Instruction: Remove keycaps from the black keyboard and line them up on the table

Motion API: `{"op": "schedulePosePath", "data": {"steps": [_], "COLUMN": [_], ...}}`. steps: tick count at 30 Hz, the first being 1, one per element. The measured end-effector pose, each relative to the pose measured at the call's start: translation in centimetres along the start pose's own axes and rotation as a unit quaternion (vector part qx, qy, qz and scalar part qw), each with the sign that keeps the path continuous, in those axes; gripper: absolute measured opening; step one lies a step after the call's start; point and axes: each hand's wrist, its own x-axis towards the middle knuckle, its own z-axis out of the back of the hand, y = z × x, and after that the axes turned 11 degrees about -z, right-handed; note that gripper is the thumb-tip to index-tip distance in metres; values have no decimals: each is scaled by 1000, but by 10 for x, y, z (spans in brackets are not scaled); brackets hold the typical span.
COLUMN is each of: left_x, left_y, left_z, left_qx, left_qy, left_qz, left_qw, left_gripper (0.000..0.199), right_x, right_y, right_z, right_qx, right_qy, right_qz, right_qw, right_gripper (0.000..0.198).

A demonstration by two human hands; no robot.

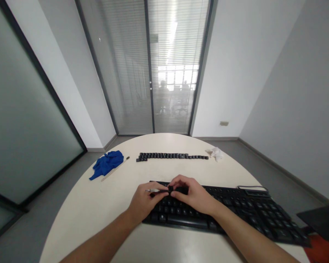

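Observation:
A long black keyboard point(192, 221) lies along the near side of the table, and both my hands are over its left part. My left hand point(146, 200) is closed round a slim, pointed tool point(153, 190) with a silvery end. The tool's other end reaches a small black keycap point(170, 189). On that keycap the thumb and index finger of my right hand point(193, 193) are pinched, their tips close to those of the left. The key area right under my fingers is partly hidden.
Rows of loose black keycaps point(164, 156) line the table's far side. To their left lie a crumpled blue cloth point(108, 163) and a thin brush point(115, 169). A crumpled white tissue point(215, 153) is at the right. A black cable point(253, 187) loops behind the keyboard.

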Motion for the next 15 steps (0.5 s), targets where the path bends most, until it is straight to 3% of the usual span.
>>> {"op": "schedulePosePath", "data": {"steps": [8, 15], "left_x": [-3, -6], "left_y": [5, 7], "left_z": [2, 1], "left_qx": [10, 32], "left_qy": [45, 46], "left_qz": [-109, -83], "left_qw": [993, 995], "left_gripper": [11, 13], "right_x": [0, 0], "right_y": [-1, -5], "right_z": [8, 6], "right_qx": [73, 156], "right_qy": [18, 61], "right_qz": [-35, -47], "right_qw": [997, 985], "right_gripper": [28, 27]}}
